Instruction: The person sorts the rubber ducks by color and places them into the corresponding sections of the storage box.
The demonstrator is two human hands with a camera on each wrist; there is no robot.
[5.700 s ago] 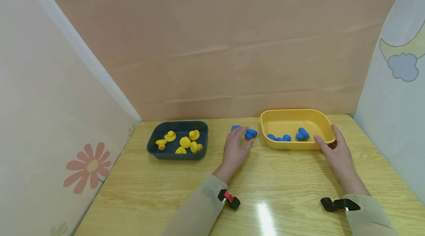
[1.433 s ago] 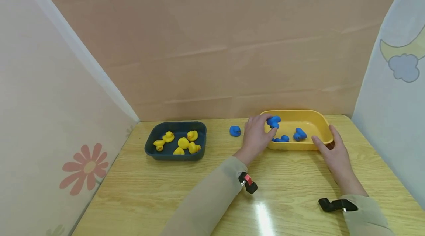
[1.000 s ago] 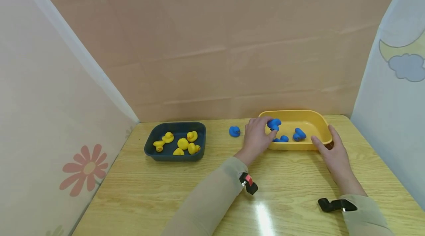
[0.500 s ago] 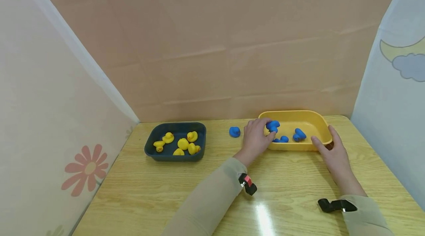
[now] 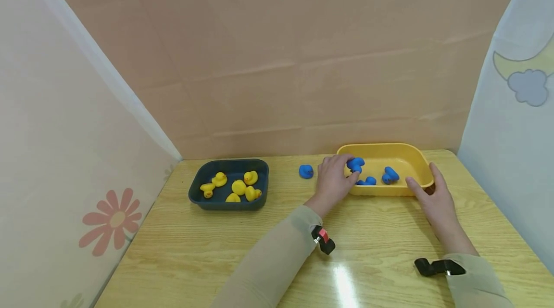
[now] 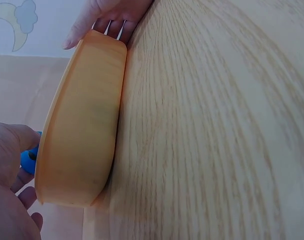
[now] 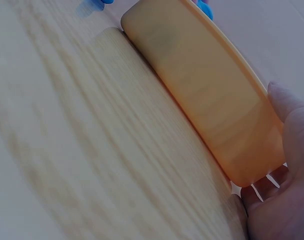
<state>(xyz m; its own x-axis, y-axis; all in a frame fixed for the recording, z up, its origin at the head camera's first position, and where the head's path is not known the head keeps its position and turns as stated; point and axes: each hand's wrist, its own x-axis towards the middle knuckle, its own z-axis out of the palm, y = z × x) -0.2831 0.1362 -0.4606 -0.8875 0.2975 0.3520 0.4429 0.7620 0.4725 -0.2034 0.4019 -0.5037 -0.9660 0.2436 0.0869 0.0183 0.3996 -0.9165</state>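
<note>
My left hand [image 5: 333, 180] pinches a blue rubber duck [image 5: 357, 162] over the left end of a yellow bin [image 5: 409, 161]. In the left wrist view, the duck [image 6: 29, 161] shows between thumb and fingers beside the bin's rim. My right hand [image 5: 439, 204] holds the bin's front right corner, thumb at the rim and the other fingers around the end wall, as the right wrist view also shows. Inside the bin lie more blue ducks [image 5: 390, 175], some partly hidden by the front wall and my left hand.
Another blue duck [image 5: 306, 171] sits on the wooden table [image 5: 242, 255], left of the yellow bin. Farther left stands a dark blue bin [image 5: 228, 206] with several yellow ducks [image 5: 238, 186] in it. A brown backdrop [image 5: 277, 77] rises behind the table's far edge.
Since the oldest frame, my left hand has taken a blue duck from the table and moved right, over the yellow bin. During the last second the duck has sunk slightly; my right hand stays put.
</note>
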